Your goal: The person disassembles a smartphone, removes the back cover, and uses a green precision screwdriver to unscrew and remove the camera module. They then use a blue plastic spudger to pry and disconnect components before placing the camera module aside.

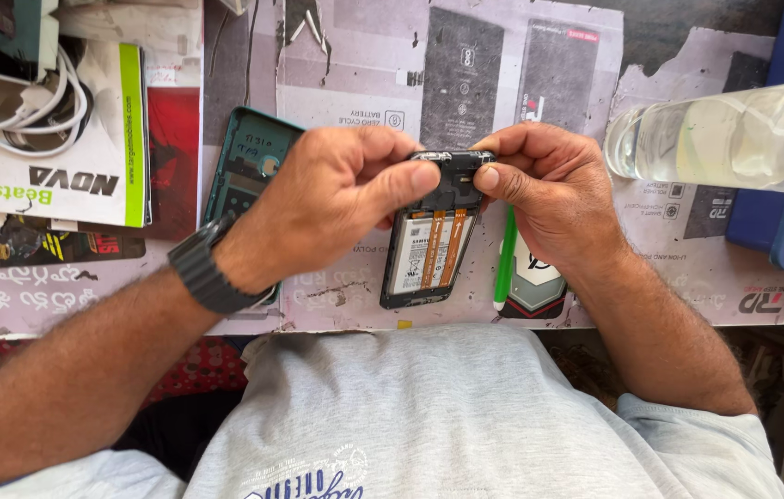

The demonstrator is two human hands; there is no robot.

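Over the paper-covered workbench (688, 231), both forearms reach forward from the bottom corners and meet at the middle, wrists bent so the hands face each other. Left hand (336, 199), with a dark watch (212, 268) on its wrist, is curled narrow, thumb and fingers pinched on the top edge of an opened phone (429, 249). Right hand (554, 189) is likewise closed tight, its thumb pressed against the same top edge from the other side. That phone lies with its back off, battery and orange ribbon strips exposed, its lower end toward the person's grey shirt. Beneath the left hand rests a teal back cover (249, 166). A green stick-like tool (506, 259) lies just beside the phone on the right, and a clear bottle (725, 134) lies on its side further right.
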